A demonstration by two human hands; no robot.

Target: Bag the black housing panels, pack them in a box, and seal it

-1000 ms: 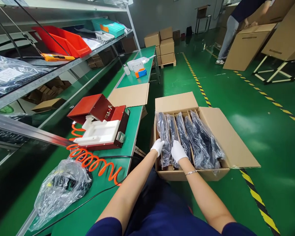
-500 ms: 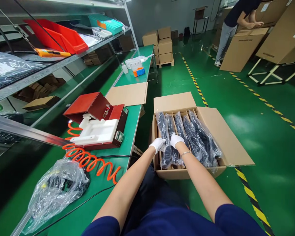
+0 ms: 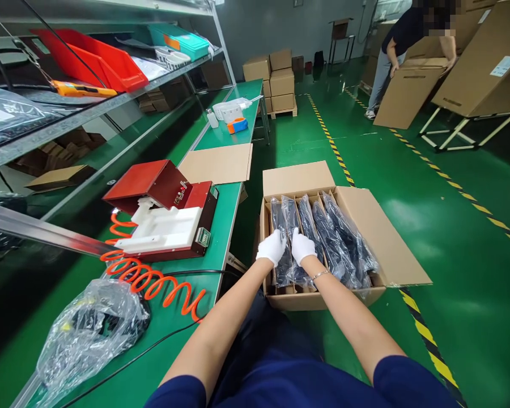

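Far L, up high: metal shelf [image 3: 80,115] w/ red bin [image 3: 89,59] and teal case [image 3: 182,42]. Below, green bench [image 3: 127,385] running to back: clear plastic bag [image 3: 89,340] at nr end, orange coiled hose [image 3: 119,266], red machine [image 3: 140,184] w/ white bed [image 3: 170,226], then cardboard sheet [image 3: 215,163] overhanging R edge; bottle [image 3: 212,119] and orange-blue item [image 3: 238,126] farther off. At back, grey wall [image 3: 272,25], stacked boxes [image 3: 281,82] on pallet [image 3: 287,113]. Just R of bench: open carton [image 3: 318,303], dark bagged parts [image 3: 335,243] in a row inside. L hand [image 3: 272,248], white-gloved, on leftmost one, fingers curled; gripping or not, can't tell. R hand [image 3: 302,247], gloved too, just beside, on 2nd from L, fingers bent; grip likewise can't tell. Farther R: glossy green floor [image 3: 471,294], yellow-black tape [image 3: 429,344], co-worker [image 3: 399,34] leaning over big box [image 3: 408,96] at upper R.
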